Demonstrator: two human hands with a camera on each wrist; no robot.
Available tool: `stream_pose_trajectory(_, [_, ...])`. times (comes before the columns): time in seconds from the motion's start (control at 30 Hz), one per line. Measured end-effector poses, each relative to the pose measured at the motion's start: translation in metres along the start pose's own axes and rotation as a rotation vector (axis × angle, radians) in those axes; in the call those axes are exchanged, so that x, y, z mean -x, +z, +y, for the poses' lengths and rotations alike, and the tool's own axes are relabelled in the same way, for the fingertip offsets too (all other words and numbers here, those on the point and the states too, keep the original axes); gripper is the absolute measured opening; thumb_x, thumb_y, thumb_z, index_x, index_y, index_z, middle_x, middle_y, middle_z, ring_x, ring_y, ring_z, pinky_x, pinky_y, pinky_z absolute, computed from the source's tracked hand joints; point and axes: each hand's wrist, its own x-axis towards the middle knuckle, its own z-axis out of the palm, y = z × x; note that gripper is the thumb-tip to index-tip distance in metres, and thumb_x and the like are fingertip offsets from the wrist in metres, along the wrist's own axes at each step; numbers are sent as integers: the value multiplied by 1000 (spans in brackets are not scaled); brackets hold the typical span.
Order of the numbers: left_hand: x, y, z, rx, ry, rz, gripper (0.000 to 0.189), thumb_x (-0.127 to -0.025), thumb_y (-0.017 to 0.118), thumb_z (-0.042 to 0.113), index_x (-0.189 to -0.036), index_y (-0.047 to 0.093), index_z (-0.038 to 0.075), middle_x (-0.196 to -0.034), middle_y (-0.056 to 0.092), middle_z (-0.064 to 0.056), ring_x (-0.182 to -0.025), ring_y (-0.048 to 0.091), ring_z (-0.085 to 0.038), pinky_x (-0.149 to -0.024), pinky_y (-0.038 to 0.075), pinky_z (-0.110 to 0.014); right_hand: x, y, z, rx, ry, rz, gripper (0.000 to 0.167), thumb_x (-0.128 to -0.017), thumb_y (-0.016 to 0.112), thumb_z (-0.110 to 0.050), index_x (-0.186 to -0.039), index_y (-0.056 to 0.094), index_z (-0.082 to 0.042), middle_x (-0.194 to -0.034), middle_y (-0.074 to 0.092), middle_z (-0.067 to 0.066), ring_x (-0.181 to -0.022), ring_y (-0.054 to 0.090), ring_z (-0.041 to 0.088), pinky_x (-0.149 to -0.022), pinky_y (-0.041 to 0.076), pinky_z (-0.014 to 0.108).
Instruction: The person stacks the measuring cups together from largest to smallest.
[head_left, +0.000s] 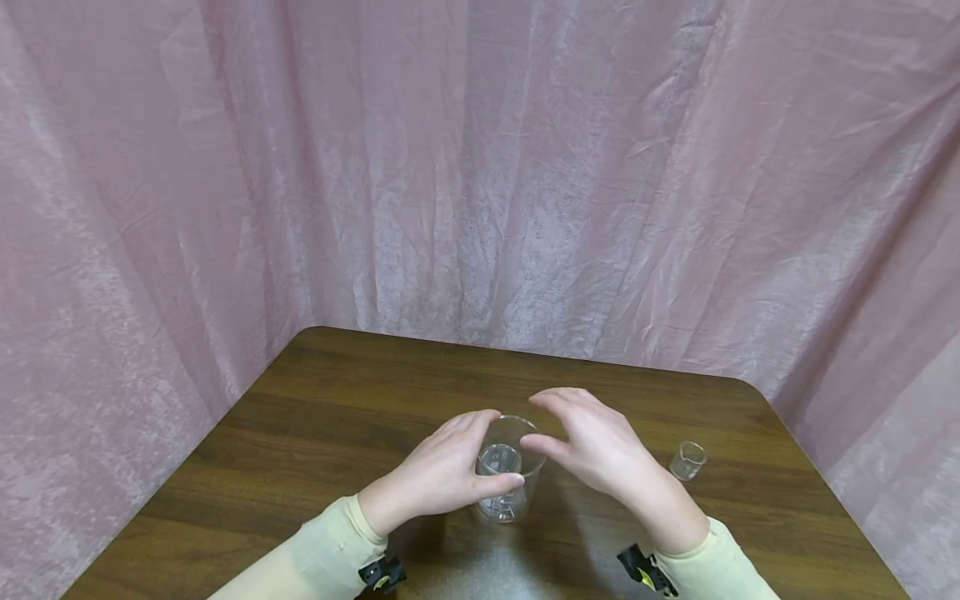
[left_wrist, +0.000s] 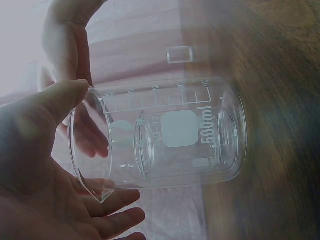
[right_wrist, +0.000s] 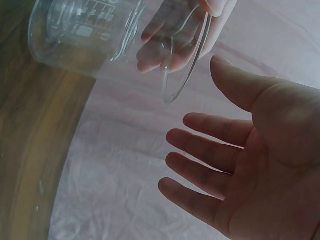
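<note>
A clear glass beaker (head_left: 527, 493) marked 500ml stands upright on the table, with a smaller beaker (head_left: 500, 457) nested inside it. My left hand (head_left: 442, 473) holds the large beaker near its rim, thumb on the near side and fingers round the far side. To the right of the rim, my right hand (head_left: 596, 437) is held with its fingers spread and nothing in them. The right wrist view shows its fingertips (right_wrist: 175, 136) apart from the glass. Further right on the table stands a small beaker (head_left: 687, 462).
The brown wooden table (head_left: 315, 400) has rounded far corners. Pink curtains (head_left: 480, 183) hang behind it and along both sides. A black device (head_left: 382, 573) is strapped at the left wrist, and a similar strapped device (head_left: 647, 570) sits at the right.
</note>
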Motion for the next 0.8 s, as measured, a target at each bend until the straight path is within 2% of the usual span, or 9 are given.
stream_pose_trajectory(0.43, [0,0,-1,1,-1,-16,90,-94,79,63,-156,52,3,-152,63,-16,-141,58,-30,-116,50,-53,10,-1,13,28,-6,57,65,-98,83,-50,-148,69,-11,-154,65,8,-146,56,34,-108,54,63])
stream_pose_trajectory(0.8, [1,1,-1,-6,1,-15,89,-94,81,61,-156,52,3,-152,63,-15,-141,58,-30,-115,50,-53,16,-2,21,68,-2,78,66,-98,83,-48,-151,67,-10,-154,64,11,-149,53,37,-110,52,66])
